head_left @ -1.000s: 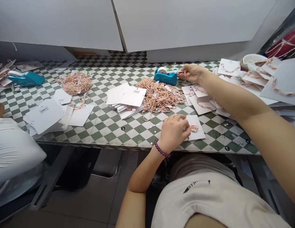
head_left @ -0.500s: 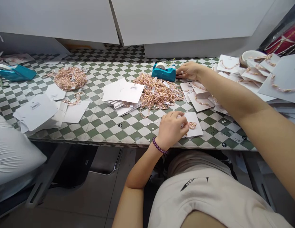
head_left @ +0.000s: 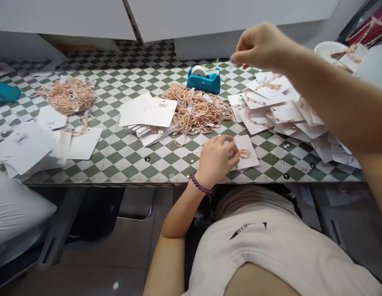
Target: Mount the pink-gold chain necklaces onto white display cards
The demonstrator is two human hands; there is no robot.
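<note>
— Left hand (head_left: 217, 160)?
— Clamped on strand (head_left: 244, 153), at left part of card (head_left: 253, 159). Lying flat on table (head_left: 166, 166), near front edge. Wearing bracelet (head_left: 199, 187).
— Right hand (head_left: 255, 46)?
— Raised above table, to right of dispenser (head_left: 205, 82) and apart from it. Closed to a pinch, thumb to forefinger. Cannot tell whether on anything small.
— Behind card?
— Noted: heap (head_left: 201, 112), in front of dispenser. To its left, stack (head_left: 148, 113); to its right, overlapping, filled cards (head_left: 255, 121). Farther left, coil (head_left: 70, 96), well apart from heap.
</note>
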